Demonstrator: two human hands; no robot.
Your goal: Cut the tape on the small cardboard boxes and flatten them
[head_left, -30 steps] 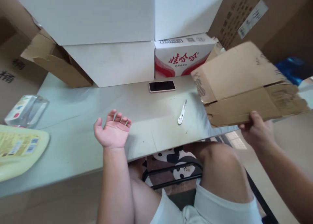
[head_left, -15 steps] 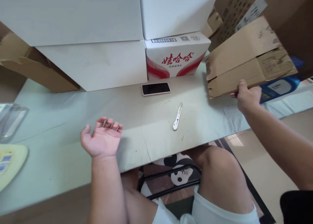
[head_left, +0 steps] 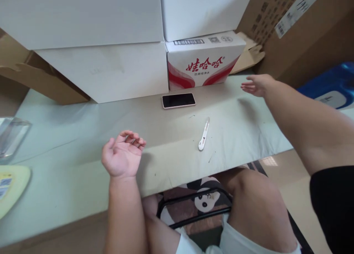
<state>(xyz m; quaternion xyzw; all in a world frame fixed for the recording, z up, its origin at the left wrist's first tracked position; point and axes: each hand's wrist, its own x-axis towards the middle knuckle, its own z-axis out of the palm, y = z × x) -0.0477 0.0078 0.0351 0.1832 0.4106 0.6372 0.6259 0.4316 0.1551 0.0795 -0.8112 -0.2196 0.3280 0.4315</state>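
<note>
My left hand (head_left: 124, 154) hovers palm up over the front of the covered table (head_left: 83, 136), fingers loosely curled and apart, holding nothing. Over the right part of the table, my right hand (head_left: 256, 85) is open and holds nothing, its fingers pointing left. It is nearest to the white and red carton (head_left: 204, 64). Between the hands lie a white utility knife (head_left: 204, 134) and, farther back, a phone (head_left: 178, 100) with a dark screen.
Large white boxes (head_left: 105, 73) stand along the back. Brown cardboard (head_left: 47, 80) leans at the left, with a clear plastic package (head_left: 12, 136) and a yellow-green item (head_left: 13, 187). At right are a large brown carton (head_left: 301, 43) and a blue package (head_left: 329, 88).
The flattened brown cardboard box has left my right hand and is no longer seen over the table. My right hand has moved up and left and opened. My left hand has shifted slightly right.
</note>
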